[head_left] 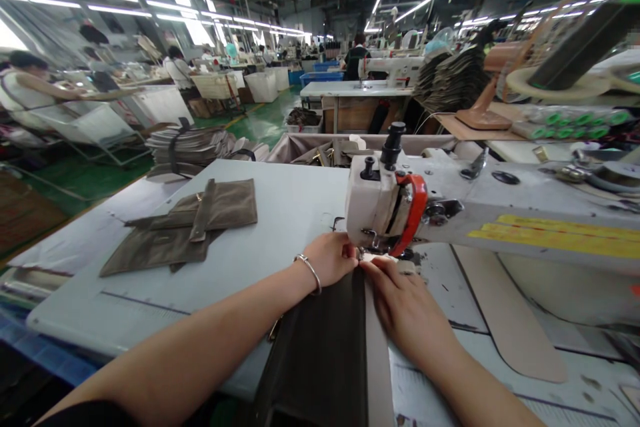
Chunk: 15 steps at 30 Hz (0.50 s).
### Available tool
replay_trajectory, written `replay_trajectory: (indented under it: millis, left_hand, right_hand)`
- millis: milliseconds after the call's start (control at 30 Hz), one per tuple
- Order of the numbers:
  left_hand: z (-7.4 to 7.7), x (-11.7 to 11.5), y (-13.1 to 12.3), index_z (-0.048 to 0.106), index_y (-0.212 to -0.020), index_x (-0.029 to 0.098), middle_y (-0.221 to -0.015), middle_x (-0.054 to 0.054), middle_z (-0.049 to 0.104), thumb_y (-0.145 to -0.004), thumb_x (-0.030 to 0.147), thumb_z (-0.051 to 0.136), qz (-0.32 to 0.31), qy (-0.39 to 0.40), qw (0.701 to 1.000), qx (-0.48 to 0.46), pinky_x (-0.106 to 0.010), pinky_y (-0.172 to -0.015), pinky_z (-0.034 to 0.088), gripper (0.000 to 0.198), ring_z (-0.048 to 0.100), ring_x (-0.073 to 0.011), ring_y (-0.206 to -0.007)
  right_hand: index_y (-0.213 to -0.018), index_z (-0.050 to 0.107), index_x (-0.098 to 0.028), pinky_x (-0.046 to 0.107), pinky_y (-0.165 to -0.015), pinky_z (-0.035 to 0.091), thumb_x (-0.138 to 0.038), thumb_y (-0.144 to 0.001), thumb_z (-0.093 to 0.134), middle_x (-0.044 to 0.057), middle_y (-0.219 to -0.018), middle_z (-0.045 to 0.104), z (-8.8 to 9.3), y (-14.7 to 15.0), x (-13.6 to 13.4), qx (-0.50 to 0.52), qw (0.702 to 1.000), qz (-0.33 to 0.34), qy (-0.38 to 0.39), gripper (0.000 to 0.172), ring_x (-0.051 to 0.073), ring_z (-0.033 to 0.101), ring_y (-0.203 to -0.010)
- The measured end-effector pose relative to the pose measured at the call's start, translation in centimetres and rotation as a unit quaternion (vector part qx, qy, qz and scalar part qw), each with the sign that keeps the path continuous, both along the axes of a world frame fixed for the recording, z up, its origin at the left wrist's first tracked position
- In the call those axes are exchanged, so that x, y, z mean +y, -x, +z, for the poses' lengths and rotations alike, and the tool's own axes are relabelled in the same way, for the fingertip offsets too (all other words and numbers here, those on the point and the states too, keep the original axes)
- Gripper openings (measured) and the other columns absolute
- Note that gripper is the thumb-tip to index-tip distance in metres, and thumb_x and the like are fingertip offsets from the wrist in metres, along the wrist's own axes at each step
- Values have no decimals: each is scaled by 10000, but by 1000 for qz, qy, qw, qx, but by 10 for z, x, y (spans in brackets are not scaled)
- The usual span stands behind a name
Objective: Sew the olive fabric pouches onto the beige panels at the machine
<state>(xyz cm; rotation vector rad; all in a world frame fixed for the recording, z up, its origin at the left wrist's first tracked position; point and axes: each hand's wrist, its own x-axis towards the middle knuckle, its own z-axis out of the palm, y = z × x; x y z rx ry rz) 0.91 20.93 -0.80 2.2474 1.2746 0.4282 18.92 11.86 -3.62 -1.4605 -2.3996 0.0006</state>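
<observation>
A long dark brown fabric piece (320, 347) with a light strip (377, 360) along its right edge runs from the table's front up to the sewing machine (373, 207). My left hand (330, 260), with a silver bracelet on the wrist, is closed in a pinch at the far end of the piece, just left of the presser foot. Bent over the same edge, my right hand (400, 290) has thumb and fingers pressed together on the material. The fingertips of both hands nearly meet below the machine head. The needle and exact stitching spot are hidden.
Several brown fabric pieces (200, 220) lie on the table's left. Behind them is a stack of cut pieces (190, 147). A cardboard-like panel (515, 320) rests right of my right hand. A thread cone (580, 40) and a fan stand at right. Other people work farther off.
</observation>
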Motion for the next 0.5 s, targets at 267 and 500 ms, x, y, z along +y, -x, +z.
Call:
replay_trajectory:
  millis: [267,500]
  left_hand:
    - [2,-4,-2,629,-730,180,-706,-9,665,-759,211,530,18,-28,999,14,-243,-555,369,108,586,-152,-645]
    - [1,-4,-4,655,-762,167,-766,-41,689,-772,221,533,32,-40,998,30,-255,-578,386,134,604,-170,-683]
  right_hand:
    - [-1408,375,-142,488,-904,445,-163,-931,446,138,-1304,503,-4,0,-2,-11,1000,-2,-21,484,307,503,-1083]
    - [-1379,415,-162,480,-900,451,-159,-924,442,130,-1310,498,-1,0,-1,4,1000,2,-24,455,299,512,-1073]
